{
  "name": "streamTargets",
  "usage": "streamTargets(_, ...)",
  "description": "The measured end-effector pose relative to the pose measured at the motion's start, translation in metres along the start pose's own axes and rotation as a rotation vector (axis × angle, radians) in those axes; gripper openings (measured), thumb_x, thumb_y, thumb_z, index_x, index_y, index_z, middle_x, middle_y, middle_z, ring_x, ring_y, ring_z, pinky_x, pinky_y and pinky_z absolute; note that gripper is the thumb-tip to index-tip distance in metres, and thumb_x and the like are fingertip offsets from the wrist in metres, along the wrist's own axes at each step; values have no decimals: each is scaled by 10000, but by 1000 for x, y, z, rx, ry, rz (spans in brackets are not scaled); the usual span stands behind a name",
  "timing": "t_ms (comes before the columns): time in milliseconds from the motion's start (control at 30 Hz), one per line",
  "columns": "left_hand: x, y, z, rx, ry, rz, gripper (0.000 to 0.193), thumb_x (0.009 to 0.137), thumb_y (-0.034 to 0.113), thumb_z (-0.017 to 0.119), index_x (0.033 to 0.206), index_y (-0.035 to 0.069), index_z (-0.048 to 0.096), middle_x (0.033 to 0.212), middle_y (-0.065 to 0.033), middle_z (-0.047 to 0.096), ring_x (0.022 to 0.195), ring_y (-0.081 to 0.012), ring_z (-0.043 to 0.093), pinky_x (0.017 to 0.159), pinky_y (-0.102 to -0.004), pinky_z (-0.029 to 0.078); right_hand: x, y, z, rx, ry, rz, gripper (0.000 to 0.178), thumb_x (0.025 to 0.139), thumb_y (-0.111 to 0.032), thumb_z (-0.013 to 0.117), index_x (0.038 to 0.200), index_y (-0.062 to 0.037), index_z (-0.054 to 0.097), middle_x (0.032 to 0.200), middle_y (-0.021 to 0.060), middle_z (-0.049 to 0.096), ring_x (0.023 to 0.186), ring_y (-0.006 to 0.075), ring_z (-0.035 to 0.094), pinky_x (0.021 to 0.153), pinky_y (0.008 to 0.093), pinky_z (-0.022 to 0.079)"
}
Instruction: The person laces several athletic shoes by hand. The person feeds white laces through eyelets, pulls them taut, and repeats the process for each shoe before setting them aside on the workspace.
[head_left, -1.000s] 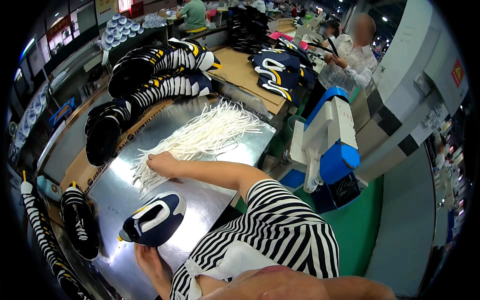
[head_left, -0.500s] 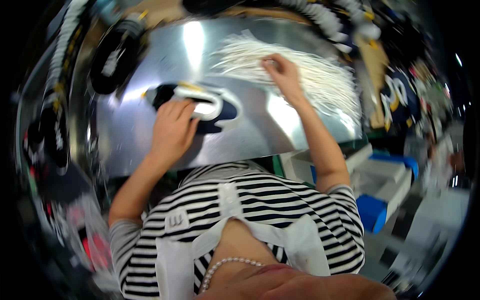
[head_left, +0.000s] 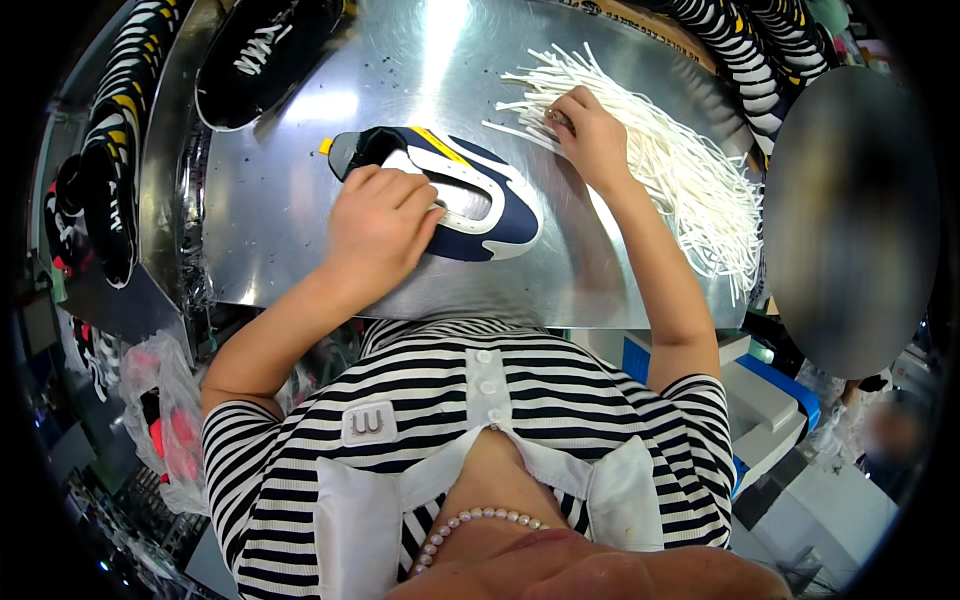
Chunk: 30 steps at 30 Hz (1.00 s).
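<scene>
A navy, white and yellow shoe upper (head_left: 512,222) lies on the metal table, its toe to the right and its grey heel with a yellow tab to the left. My left hand (head_left: 385,225) is closed on its near side, fingers curled over the edge of the lacing opening. Over at the right, a thick pile of white shoelaces (head_left: 690,190) is spread across the table. My right hand (head_left: 598,140) is at the pile's left edge, thumb and fingertips pinched together above the lace ends. Whatever is between those fingertips is too small to make out.
A finished black shoe (head_left: 255,65) stands at the far left of the metal table (head_left: 290,200). Stacked shoe parts (head_left: 130,90) line the left side, with more stacks (head_left: 730,70) at the far right. A blue-and-white box (head_left: 765,400) sits below the table's right edge.
The view has shifted and become sharper. My left hand stays on the shoe upper, and my right hand stays by the laces with its fingers pinched.
</scene>
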<state>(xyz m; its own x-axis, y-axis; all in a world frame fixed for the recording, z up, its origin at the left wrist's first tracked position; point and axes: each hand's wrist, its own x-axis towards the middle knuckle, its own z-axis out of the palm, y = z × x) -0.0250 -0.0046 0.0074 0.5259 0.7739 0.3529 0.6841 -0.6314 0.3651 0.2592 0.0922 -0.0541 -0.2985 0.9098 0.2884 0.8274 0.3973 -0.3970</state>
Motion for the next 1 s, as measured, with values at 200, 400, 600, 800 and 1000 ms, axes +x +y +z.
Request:
streamTargets(200,-1,-26,7,-2,-475,-323,264,919,261,624,1020,20,661,936,-155,687,810,-367,652,703,-420,516,-10,-135,-68,982,-159,-151,114,858,-63,707,944,-30,641,885,64,633,747,164,628,683,271,495)
streamTargets(400,19,-42,9,-84,-593,-408,431,918,348,673,824,-71,659,799,-218,661,722,-373,630,667,-432,486,-81,-116,-46,1384,-239,582,92,939,-144,648,944,-56,622,810,-7,638,726,58,579,678,215,484)
streamTargets(600,37,-64,25,-1236,-974,-687,714,949,467,617,1446,-10,428,1462,-144,476,1356,-216,454,1146,-300,317,-86,-99,29,1470,3,684,111,941,-157,651,967,-56,613,795,14,662,488,13,423,435,169,329)
streamTargets(800,24,-28,46,-1773,-387,-1041,500,1021,421,501,1252,-19,558,1240,-128,612,1202,-224,566,1076,-321,416,-67,-102,12,1431,101,616,106,949,-141,640,983,-42,624,830,29,683,530,13,437,471,171,346)
streamTargets(1000,13,9,44,-1499,-86,-956,579,1014,404,537,1292,-104,520,1259,-192,589,1206,-253,569,1077,-334,422,-65,-117,-6,1445,56,583,117,956,-130,634,996,-20,637,839,52,686,531,19,419,480,164,299)
